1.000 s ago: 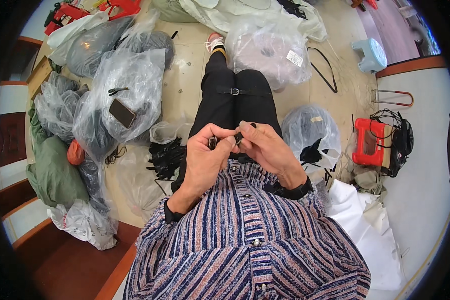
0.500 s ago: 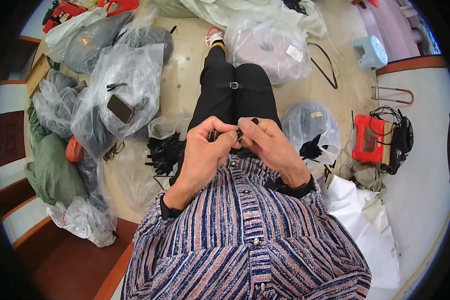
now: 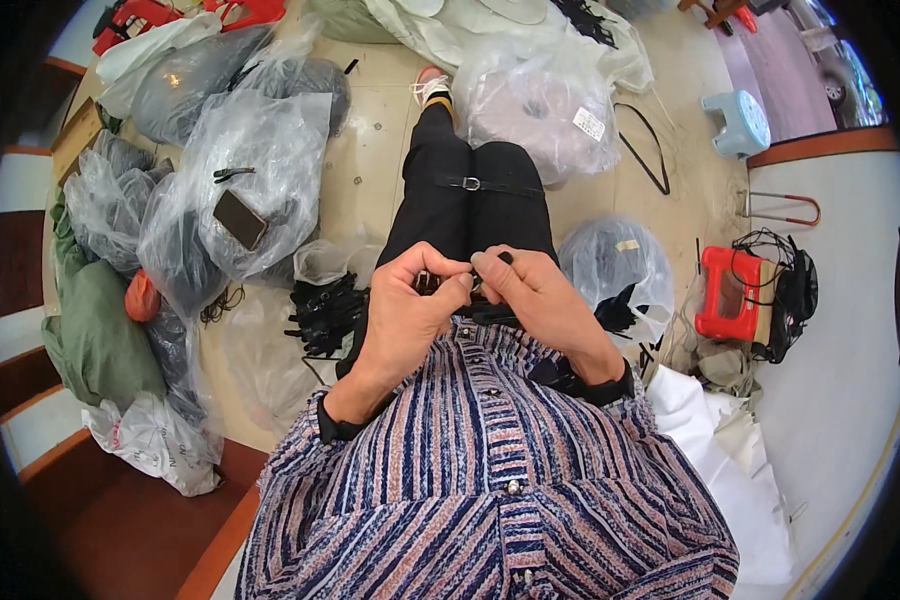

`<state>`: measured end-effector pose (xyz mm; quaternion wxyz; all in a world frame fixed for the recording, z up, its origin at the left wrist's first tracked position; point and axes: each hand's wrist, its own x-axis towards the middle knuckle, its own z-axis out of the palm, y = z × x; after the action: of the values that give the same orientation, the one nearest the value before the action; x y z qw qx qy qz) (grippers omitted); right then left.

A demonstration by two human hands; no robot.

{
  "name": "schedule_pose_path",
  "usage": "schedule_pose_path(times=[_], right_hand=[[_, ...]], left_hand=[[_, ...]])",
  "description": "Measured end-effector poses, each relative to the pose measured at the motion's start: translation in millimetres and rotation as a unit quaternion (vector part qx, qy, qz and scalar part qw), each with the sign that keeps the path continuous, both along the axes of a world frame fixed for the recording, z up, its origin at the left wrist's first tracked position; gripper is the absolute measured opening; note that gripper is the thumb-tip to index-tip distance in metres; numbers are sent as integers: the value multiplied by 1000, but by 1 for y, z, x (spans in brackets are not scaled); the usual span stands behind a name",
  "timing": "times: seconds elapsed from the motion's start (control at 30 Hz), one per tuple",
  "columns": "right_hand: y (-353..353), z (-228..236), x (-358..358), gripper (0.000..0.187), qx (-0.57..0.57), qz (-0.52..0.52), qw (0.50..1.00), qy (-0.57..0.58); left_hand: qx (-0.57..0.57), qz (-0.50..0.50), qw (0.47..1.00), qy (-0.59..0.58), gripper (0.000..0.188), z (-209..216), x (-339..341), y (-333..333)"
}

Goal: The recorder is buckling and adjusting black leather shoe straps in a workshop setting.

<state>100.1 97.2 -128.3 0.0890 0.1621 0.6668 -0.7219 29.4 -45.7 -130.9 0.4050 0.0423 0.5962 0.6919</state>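
beige floor (image 3: 380, 105) below; left hand (image 3: 408, 312) and right hand (image 3: 548, 302) pinch a dark piece (image 3: 427, 284), perhaps strap-like.

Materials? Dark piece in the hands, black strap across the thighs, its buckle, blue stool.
Dark piece: mostly covered; a shiny glint hints at metal, otherwise unclear.
Black strap: leather-like or synthetic, flat and narrow; can't tell which.
Buckle: likely metal, from its bright silvery frame.
Blue stool: probably moulded plastic, given its smooth, uniform pale colour.

1 phone (image 3: 240, 220) on plastic bag (image 3: 280, 145); blue stool (image 3: 740, 122).
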Motion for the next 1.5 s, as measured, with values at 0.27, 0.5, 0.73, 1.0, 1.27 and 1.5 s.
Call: schedule_pose_path(times=[0.27,0.5,0.73,1.0,1.27,1.5], right_hand=[[-18,18,-2,17,536,100,820,174],[-12,30,1,14,603,130,761,201],[-19,34,-2,21,180,-40,983,-2],[-11,15,-10,25,181,-10,981,63],[-30,38,-7,19,615,144,746,212],[-29,35,-10,18,641,176,727,171]], left_hand=[[-89,0,970,226,6,9,3,-4],[-90,-111,962,234,14,11,0,-5],[-1,-74,989,130,14,5,-1,-9],[-68,-72,991,85,7,19,-14,-7],[-79,7,937,341,13,12,5,-9],[-141,-56,945,290,17,16,-3,-12]])
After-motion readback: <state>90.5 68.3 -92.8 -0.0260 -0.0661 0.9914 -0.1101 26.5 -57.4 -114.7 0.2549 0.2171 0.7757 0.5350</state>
